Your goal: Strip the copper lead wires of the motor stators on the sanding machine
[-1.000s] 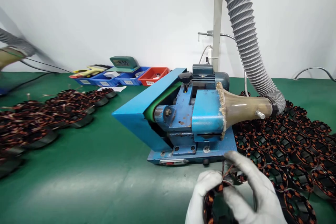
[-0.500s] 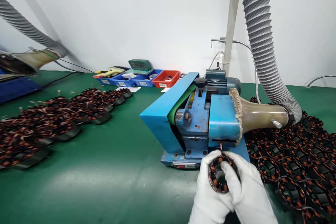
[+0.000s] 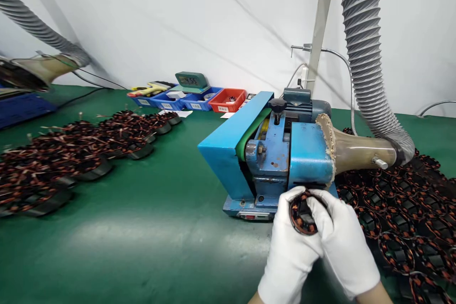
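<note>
Head view: we are gripping a copper-wound ring [image 3: 298, 222] between left hand [image 3: 294, 247] and right hand [image 3: 344, 240], both equally near, its open face tilting toward us. The blue belt machine [image 3: 309, 147] is standing directly beyond; whether they are touching, we cannot tell. More rings [image 3: 384, 247] are crowding the desk [image 3: 153, 247] at right.

Green clock [image 3: 191, 80] near blue bins [image 3: 205, 105], red bin [image 3: 233, 107].

The green table [image 3: 160, 237] carries one blue machine [image 3: 274, 161], wire rings [image 3: 74, 152] on both sides, and small boxes [image 3: 171, 103] farther back.
</note>
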